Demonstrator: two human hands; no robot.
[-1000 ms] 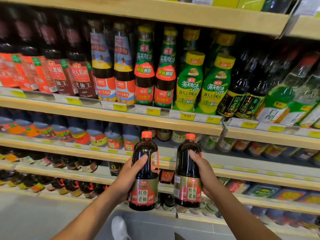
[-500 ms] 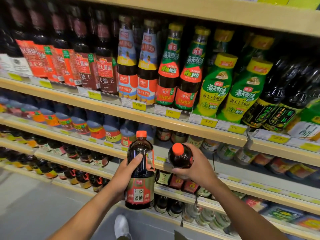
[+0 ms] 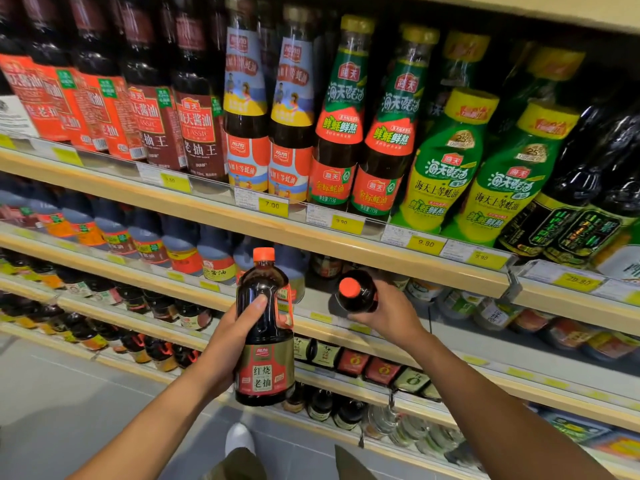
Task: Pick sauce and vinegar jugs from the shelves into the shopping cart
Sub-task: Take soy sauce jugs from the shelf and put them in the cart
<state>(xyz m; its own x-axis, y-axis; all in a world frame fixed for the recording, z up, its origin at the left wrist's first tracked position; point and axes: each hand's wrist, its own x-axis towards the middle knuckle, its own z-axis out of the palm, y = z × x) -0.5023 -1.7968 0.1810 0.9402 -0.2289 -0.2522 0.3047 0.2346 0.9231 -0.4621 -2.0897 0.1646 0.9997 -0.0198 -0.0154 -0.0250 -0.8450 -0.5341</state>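
Observation:
Two dark soy sauce jugs with orange caps are in my hands in front of the shelves. My left hand (image 3: 231,344) grips one jug (image 3: 265,337) upright by its body; its red and gold label faces me. My right hand (image 3: 389,315) holds the second jug (image 3: 356,292) tilted toward me, so I see mainly its orange cap and dark shoulder; the rest is hidden behind the hand. No shopping cart is in view.
Wooden shelves (image 3: 311,233) run across the view, packed with sauce bottles: red-labelled soy sauce at upper left, green oyster sauce bottles (image 3: 446,168) at upper right, jars and pouches on lower shelves. Grey floor and my white shoe (image 3: 239,439) lie below.
My right hand has tipped its jug from upright to cap-toward-me and raised it a little. The view has shifted left and closer to the shelves. The left jug stays upright.

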